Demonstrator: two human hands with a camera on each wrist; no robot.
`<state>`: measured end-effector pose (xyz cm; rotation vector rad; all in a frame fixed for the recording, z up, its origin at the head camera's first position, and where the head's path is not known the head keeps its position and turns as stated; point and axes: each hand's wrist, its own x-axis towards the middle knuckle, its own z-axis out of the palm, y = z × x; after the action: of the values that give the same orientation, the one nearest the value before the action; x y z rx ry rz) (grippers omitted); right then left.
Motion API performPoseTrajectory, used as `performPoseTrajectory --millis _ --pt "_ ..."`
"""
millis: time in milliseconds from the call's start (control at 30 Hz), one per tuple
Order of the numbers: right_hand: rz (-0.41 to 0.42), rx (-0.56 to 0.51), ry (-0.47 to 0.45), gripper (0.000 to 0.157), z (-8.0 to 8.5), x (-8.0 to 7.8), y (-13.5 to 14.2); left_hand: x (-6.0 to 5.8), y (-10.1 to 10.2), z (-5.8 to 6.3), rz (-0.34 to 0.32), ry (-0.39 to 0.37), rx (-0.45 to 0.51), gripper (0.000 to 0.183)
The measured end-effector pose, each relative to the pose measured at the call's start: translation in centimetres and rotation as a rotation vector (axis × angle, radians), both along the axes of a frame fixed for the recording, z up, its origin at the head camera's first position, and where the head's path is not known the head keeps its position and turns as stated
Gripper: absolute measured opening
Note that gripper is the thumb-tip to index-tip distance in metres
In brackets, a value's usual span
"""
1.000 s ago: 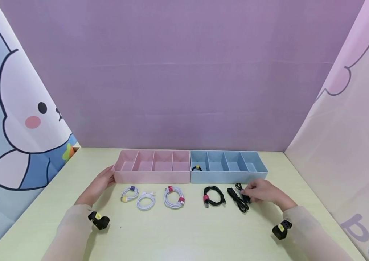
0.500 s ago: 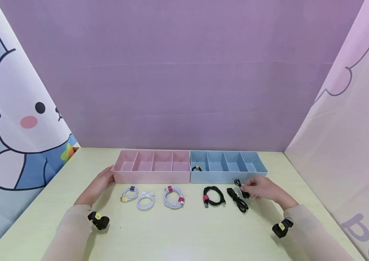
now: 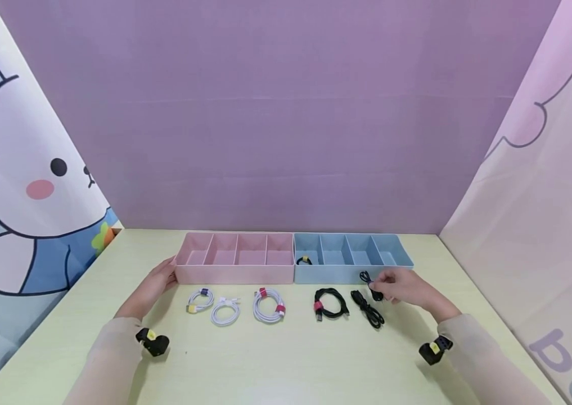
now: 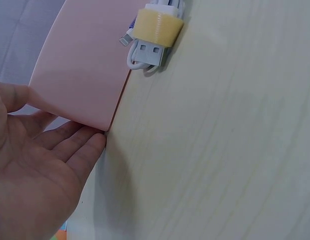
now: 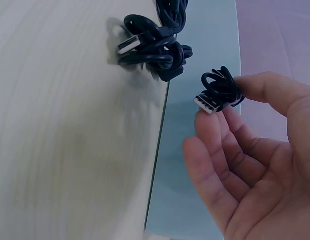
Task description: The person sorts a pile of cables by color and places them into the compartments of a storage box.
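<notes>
Between thumb and fingers, my right hand (image 3: 401, 286) pinches a small bundled black USB cable (image 5: 221, 91), lifted just in front of the blue divided box (image 3: 354, 274). Its metal USB plug shows in the right wrist view. My left hand (image 3: 152, 286) rests against the left end of the pink divided box (image 3: 235, 274), fingers extended along the end wall. Below the right hand, a bundled black cable (image 3: 368, 309) lies on the table. To its left is a coiled black cable with a red tie (image 3: 331, 304).
Left of centre lie a white cable with yellow and blue ties (image 3: 201, 300), a white cable with a white tie (image 3: 225, 311) and a white cable with red ties (image 3: 269, 306). A small black cable (image 3: 304, 260) sits in the blue box's leftmost compartment.
My right hand has lifted the small black USB cable off the table, moving up and slightly left toward the blue box. The left hand stays against the pink box.
</notes>
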<state>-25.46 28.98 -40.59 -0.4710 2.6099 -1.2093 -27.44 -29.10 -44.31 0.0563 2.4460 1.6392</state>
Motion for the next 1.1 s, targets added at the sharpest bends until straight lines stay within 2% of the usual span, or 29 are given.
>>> performPoseTrajectory --millis 767,1100 --pt "-0.022 -0.02 0.046 0.027 1.1 -0.5 -2.2 0.1 0.1 0.1 0.007 -0.012 -0.008 0.069" --pt "-0.048 -0.002 0.077 0.029 1.8 -0.7 -3.3 0.0 0.1 -0.2 0.038 -0.039 -0.031 0.074"
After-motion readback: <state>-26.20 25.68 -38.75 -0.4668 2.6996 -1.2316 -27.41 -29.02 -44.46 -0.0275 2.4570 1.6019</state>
